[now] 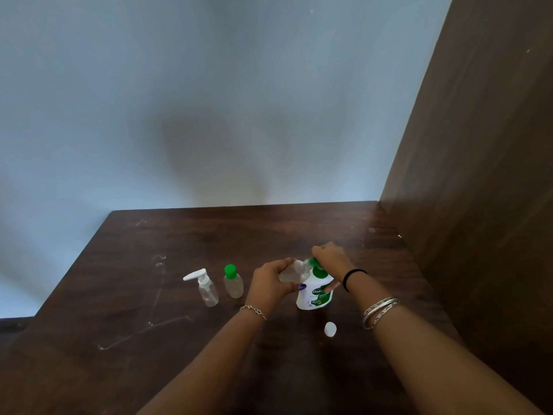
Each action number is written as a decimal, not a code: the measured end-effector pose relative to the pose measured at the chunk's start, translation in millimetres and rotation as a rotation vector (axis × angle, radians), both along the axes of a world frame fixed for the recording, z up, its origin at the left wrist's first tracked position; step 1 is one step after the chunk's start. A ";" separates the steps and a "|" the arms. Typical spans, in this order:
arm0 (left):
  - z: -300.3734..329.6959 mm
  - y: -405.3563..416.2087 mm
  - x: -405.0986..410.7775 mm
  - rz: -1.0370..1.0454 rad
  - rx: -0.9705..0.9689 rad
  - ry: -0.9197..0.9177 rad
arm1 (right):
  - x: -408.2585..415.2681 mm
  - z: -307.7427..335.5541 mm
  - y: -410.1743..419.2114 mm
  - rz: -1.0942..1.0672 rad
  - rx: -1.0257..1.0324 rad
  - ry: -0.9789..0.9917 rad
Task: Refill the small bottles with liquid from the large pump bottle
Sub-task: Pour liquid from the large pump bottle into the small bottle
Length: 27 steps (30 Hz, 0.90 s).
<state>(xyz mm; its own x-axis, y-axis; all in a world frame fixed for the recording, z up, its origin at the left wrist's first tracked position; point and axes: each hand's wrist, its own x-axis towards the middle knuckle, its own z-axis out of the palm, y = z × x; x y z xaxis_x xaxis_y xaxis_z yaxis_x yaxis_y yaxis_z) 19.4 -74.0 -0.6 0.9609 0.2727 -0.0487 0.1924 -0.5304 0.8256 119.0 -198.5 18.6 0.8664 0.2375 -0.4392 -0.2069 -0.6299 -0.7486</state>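
head view:
pump bottle (314, 295): stands on table (179, 235); looks heavy, stiff.
right hand (329, 256): curled over its green pump.
left hand (270, 281): grips clear small bottle (294, 272), tilted at the spout; light, likely slippery, hold mid-body.
white cap (330, 329): just below the pump bottle.

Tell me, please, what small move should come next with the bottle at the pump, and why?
Probably press the pump down. The left hand holds the uncapped clear bottle tilted with its mouth at the nozzle, and the right hand rests on the pump head.
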 end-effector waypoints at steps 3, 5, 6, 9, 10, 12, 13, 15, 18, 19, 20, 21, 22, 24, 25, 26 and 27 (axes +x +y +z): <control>3.5 -1.1 -0.2 -0.015 0.008 -0.002 | -0.4 4.5 -1.4 0.029 0.023 0.107; 5.2 -1.6 0.0 -0.014 -0.006 -0.006 | 0.3 7.0 -3.1 0.037 0.045 0.183; 5.5 -1.8 0.4 -0.010 -0.011 -0.006 | 0.9 6.5 -4.2 0.033 0.055 0.201; 5.3 -1.9 1.0 -0.010 -0.004 0.003 | 0.8 4.6 -4.0 0.015 0.080 0.186; 4.9 -2.0 0.9 -0.013 0.003 0.009 | 1.3 2.5 -3.4 0.012 0.064 0.151; 4.2 -1.8 0.2 -0.011 0.011 0.013 | 1.8 -0.1 -1.9 -0.003 0.046 0.090; 3.9 -1.6 -0.1 -0.009 0.011 0.012 | 2.0 -0.5 -1.5 -0.015 0.054 0.080; 4.0 -1.5 -0.4 -0.007 0.014 0.018 | 0.8 0.2 -1.8 -0.002 0.064 0.105; 5.3 -1.9 0.1 -0.016 0.015 0.014 | -1.4 3.2 -4.1 0.013 0.097 0.190; 5.9 -1.9 0.1 -0.019 0.016 0.015 | -1.1 2.7 -4.6 0.011 0.105 0.202; 5.9 -2.0 0.4 -0.020 0.021 0.015 | -0.7 2.1 -4.4 0.006 0.106 0.199; 5.5 -1.8 0.6 -0.020 0.027 0.013 | -0.8 1.5 -3.8 -0.003 0.097 0.178; 4.6 -1.5 0.5 -0.016 0.033 0.011 | -1.3 0.6 -2.9 -0.017 0.077 0.136; 2.6 -0.7 0.3 -0.004 0.038 0.014 | -2.6 -0.5 -1.7 -0.044 0.029 0.026; 1.9 -0.4 0.0 0.000 0.041 0.014 | -3.4 -0.6 -1.2 -0.050 0.022 0.002; 1.7 -0.1 0.0 -0.001 0.044 0.012 | -3.5 -1.1 -0.7 -0.048 0.032 0.006; 1.9 0.1 0.0 -0.003 0.042 0.011 | -3.2 -1.8 -0.8 -0.042 0.051 0.034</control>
<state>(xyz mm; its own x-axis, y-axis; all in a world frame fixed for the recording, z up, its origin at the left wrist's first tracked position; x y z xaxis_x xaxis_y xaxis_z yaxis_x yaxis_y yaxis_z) 19.4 -73.9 1.3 0.9613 0.2714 -0.0482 0.1998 -0.5653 0.8003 115.8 -199.3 16.8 0.8609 0.2234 -0.4571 -0.2586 -0.5816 -0.7713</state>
